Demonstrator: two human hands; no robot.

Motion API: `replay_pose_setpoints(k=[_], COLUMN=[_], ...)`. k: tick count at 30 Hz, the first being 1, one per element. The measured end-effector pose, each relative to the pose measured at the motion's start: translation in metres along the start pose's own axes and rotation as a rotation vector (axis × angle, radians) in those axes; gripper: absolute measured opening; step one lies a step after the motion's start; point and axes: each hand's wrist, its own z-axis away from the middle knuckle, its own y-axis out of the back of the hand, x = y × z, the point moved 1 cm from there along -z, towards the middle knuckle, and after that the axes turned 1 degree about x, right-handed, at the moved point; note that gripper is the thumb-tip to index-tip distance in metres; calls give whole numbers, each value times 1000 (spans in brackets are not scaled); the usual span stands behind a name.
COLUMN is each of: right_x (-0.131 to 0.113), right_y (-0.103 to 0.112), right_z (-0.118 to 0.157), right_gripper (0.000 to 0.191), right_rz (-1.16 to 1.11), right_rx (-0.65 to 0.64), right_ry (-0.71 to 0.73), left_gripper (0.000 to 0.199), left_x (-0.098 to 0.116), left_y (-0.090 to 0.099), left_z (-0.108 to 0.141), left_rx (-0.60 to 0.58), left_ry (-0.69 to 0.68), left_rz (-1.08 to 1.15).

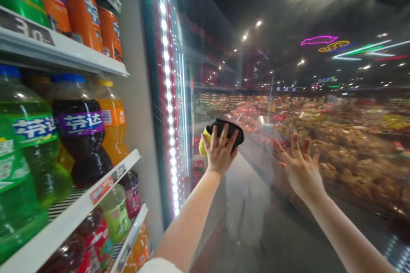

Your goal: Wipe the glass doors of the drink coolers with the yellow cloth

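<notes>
My left hand [220, 153] holds a folded black and yellow cloth [237, 135] flat against a clear glass door [253, 217]. Its fingers are spread over the black side, and the yellow side shows at the left edge. To the right, my right hand [301, 170] is held up at the same glass with fingers apart and nothing in it. Its palm faces the pane; whether it touches cannot be made out. Faint hazy marks show on the glass between and above the hands.
At left, fridge shelves [73, 217] carry soda bottles [80, 123] and orange cans [83, 17], with shelf edges jutting toward me. A bright LED strip [168, 81] runs down the door's hinge side. Beyond the glass are produce displays [346, 170] and a grey floor.
</notes>
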Motion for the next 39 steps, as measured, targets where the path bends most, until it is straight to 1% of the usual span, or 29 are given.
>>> replay_pose_setpoints(k=[2, 3, 4, 5, 7, 9, 10, 11, 12, 14, 15, 17, 18, 19, 21, 22, 24, 25, 26, 27, 28, 30, 32, 33, 34, 35, 36, 38, 39], right_x=[-9, -17, -27, -39, -62, -81, -87, -92, -94, -95, -94, -92, -91, -91, -90, -90, -90, -90, -90, -90, -89, -89, -88, -87, -86, -85, -84, -81, -81], right_y=[2, 4, 5, 5, 2, -4, -7, -11, -15, -19, -20, -18, -17, -15, -13, -12, -12, -13, -13, -14, -14, -15, -15, -16, -16, -16, -15, -15, -15], right_z=[3, 6, 9, 12, 19, 26, 28, 30, 31, 32, 32, 31, 31, 31, 30, 30, 31, 31, 31, 31, 31, 31, 29, 29, 28, 28, 27, 26, 26], right_gripper=[89, 87, 83, 79, 71, 69, 71, 72, 74, 74, 73, 70, 68, 68, 67, 67, 67, 68, 69, 70, 71, 70, 68, 67, 66, 66, 67, 69, 70], right_rz=[8, 8, 5, -1, -14, -17, -16, -15, -16, -24, -30, -46, -56, -67, -89, -98, -112, -117, -121, -123, -122, -115, -115, -122, -133, -148, -162, -185, -192], right_rx=[6, 5, -1, -14, -45, -60, -59, -56, -54, -57, -61, -69, -72, -75, -85, -91, -99, -98, -96, -95, -97, -108, -121, -122, -120, -115, -109, -110, -116], right_ry=[-13, -1, 31, 80, 184, 230, 229, 223, 218, 219, 220, 216, 211, 207, 204, 202, 199, 195, 192, 190, 189, 186, 185, 183, 180, 176, 171, 162, 159], left_gripper=[61, 60, 59, 58, 55, 54, 54, 55, 55, 56, 58, 58, 57, 56, 52, 51, 49, 47, 48, 50, 55, 57, 55, 52, 51, 50, 50, 51, 52], left_x=[-17, -20, -20, -18, -13, -19, -27, -38, -50, -71, -75, -71, -64, -56, -42, -41, -51, -61, -72, -81, -86, -80, -58, -44, -31, -20, -12, -6, -6], left_y=[2, 2, 0, -3, -8, -8, -6, -2, 2, 10, 11, 8, 5, 1, -4, -4, 0, 4, 8, 11, 12, 9, 1, -4, -9, -12, -14, -12, -10], left_z=[19, 36, 54, 71, 92, 89, 80, 69, 58, 48, 51, 72, 86, 99, 112, 111, 94, 83, 74, 69, 70, 89, 120, 132, 140, 140, 133, 102, 83], left_rx=[32, 46, 45, 30, -15, -30, -32, -31, -29, -4, 5, 6, -4, -32, -100, -131, -173, -163, -128, -81, -57, -39, -43, -60, -99, -133, -146, -146, -133], left_ry=[219, 278, 278, 211, -5, -128, -130, -88, -2, 236, 302, 373, 383, 353, 191, 127, 43, 71, 149, 248, 302, 368, 396, 358, 280, 201, 146, 103, 111], left_rz=[-50, -71, -80, -70, -24, -2, 0, -2, -10, -36, -48, -66, -71, -71, -36, -16, 26, 35, 32, 21, 12, 5, -13, -25, -17, 4, 25, 61, 72])
